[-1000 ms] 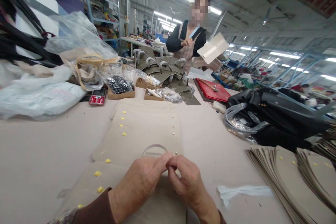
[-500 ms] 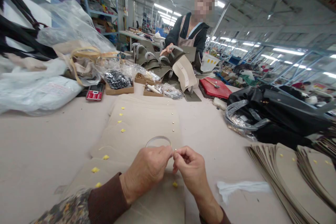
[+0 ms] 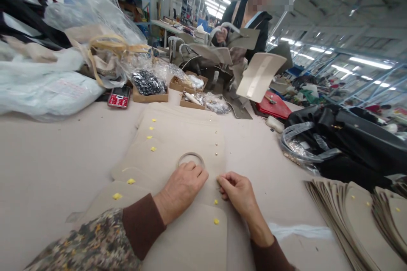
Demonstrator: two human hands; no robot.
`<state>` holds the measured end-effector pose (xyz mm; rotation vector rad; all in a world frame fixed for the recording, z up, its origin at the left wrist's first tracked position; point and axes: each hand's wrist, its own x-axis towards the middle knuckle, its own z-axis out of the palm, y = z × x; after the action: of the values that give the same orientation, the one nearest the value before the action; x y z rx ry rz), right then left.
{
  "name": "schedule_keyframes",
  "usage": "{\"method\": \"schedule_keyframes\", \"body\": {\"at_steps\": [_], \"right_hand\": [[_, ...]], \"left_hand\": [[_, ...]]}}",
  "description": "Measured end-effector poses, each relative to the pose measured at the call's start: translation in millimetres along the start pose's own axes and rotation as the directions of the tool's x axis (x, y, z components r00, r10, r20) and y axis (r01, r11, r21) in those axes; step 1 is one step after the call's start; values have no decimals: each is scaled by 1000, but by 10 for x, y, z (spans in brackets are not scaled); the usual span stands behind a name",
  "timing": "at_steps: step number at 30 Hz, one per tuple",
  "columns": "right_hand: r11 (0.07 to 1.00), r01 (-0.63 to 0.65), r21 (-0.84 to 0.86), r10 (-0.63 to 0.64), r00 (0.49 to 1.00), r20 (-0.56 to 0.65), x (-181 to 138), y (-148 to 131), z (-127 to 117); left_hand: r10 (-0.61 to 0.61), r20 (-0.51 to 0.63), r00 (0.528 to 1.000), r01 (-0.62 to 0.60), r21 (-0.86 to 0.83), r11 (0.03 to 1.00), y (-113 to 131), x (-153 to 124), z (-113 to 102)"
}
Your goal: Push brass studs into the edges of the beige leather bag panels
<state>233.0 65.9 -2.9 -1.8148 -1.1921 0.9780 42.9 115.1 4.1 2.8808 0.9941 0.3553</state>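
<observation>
My left hand [image 3: 182, 188] is closed, its fingers curled at the near side of a thin grey ring that looks like a narrow roll of tape [image 3: 191, 154]. Beneath it lie overlapping beige panels [image 3: 178, 129]. Yellow tabs [image 3: 153, 149] run down their left part, and small metal studs [image 3: 216, 144] dot the right edge. My right hand [image 3: 238, 192] has thumb and forefinger pinched together at that edge, just above a yellow tab [image 3: 216, 202]. Whatever the pinch holds is too small to make out. A gap separates the two hands.
Across the table a co-worker [image 3: 241, 17] handles grey-beige bag pieces [image 3: 260, 76]. Small boxes of parts [image 3: 151, 98] and a red phone-like device [image 3: 119, 97] stand at the back. Black bags [image 3: 346, 135] and stacked panels [image 3: 359, 216] occupy the right, plastic-wrapped goods [image 3: 47, 89] the left.
My hands have drawn apart: they met at the panels' right edge, and now the left is further left with the ring. The co-worker has lifted bag pieces. The view has shifted slightly.
</observation>
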Motion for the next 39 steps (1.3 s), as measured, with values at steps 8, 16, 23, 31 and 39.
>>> {"method": "schedule_keyframes", "body": {"at_steps": [8, 16, 23, 31, 39], "right_hand": [[933, 139, -331, -166, 985, -54, 56, -14, 32], [999, 42, -2, -42, 998, -46, -18, 141, -63], [845, 272, -460, -329, 943, -47, -58, 40, 12], [846, 283, -451, -231, 958, 168, -144, -112, -83], [847, 479, -229, -476, 876, 72, -341, -215, -11]], "left_hand": [[-10, -6, 1000, 10, -50, 999, -18, -7, 12], [4, 12, 1000, -4, -28, 1000, -19, -46, -33], [10, 25, 1000, -9, -20, 1000, -20, -43, -16], [7, -82, 997, -16, -110, 994, -36, -121, -107], [57, -337, 940, -182, -351, 919, -40, -265, -105]]}}
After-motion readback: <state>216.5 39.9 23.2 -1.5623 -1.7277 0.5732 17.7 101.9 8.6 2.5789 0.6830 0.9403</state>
